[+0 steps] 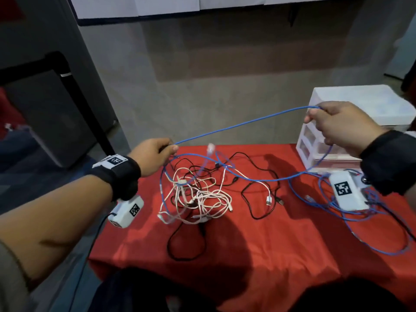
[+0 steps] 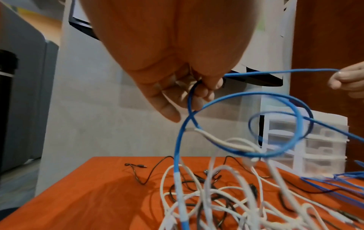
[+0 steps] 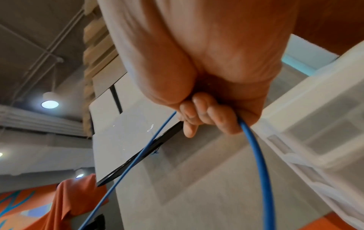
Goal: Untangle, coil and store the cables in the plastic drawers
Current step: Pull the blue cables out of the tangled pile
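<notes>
Hands (image 1: pixel 155 154) stretch blue cable (image 1: pixel 236 126) above white tangle (image 1: pixel 198 197) (drawers (image 1: pixel 360 97) behind).

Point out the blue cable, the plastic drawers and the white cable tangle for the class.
blue cable (image 1: pixel 236 126), head view, the raised span between both hands.
plastic drawers (image 1: pixel 351 97), head view, the unit's top.
white cable tangle (image 1: pixel 202 199), head view, loops in the pile's middle.

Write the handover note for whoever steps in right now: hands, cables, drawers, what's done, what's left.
Left hand and right hand each grip the blue cable, a span stretched between them above the table.
Blue loops still thread the white cables; more blue lies at the right. Black cables lie loose.
Drawers at back right.
Done: nothing coiled or visibly stored.
Left: free the blue cable, coil everything, store it.
</notes>
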